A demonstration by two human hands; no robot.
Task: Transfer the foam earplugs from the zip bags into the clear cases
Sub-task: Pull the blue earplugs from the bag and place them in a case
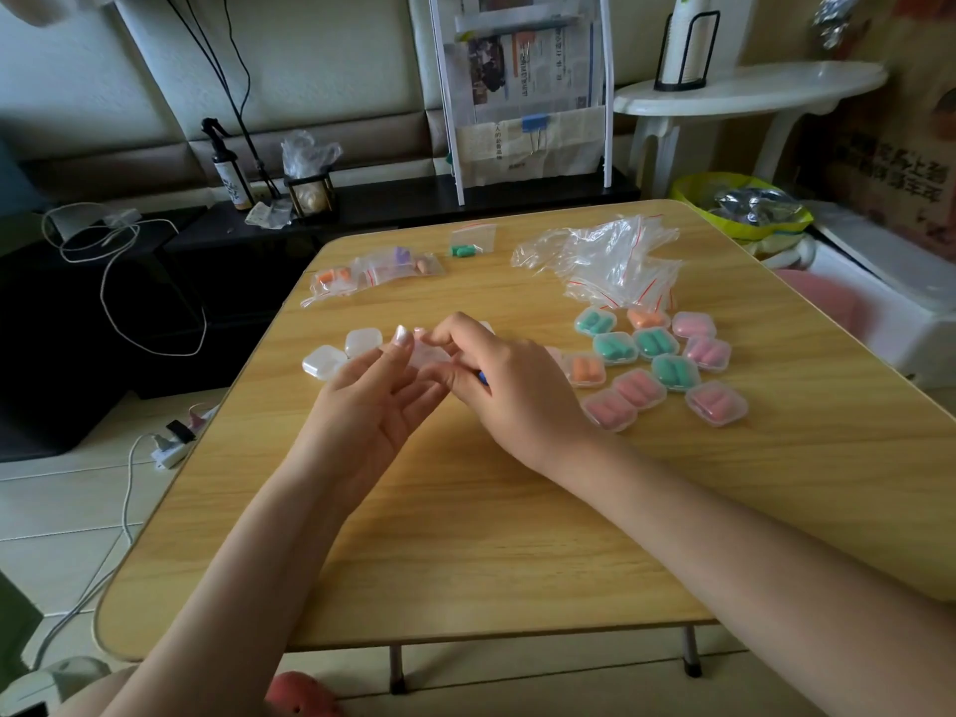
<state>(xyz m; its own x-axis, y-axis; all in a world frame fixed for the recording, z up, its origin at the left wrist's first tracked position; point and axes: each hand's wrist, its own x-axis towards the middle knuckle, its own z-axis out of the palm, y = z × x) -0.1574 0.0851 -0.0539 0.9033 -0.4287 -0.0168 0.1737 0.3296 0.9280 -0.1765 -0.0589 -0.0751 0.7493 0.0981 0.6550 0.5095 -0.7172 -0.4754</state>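
Observation:
Over the middle of the wooden table (465,535), my left hand (372,401) and my right hand (496,385) meet on a clear case (427,356) pinched between their fingertips. A blue bit (482,377) shows under my right fingers; what it is I cannot tell. Two empty clear cases (341,352) lie just left of my hands. Several filled cases (657,364) with green, orange and pink earplugs sit at right. Zip bags holding orange, purple and peach earplugs (372,274) lie at the far left, and one with green earplugs (471,240) behind them.
A heap of empty zip bags (610,261) lies at the table's far right. Beyond the table stand a black low cabinet (170,282), a spray bottle (230,170) and a newspaper rack (527,90). A white cable and power strip (165,447) lie on the floor at left.

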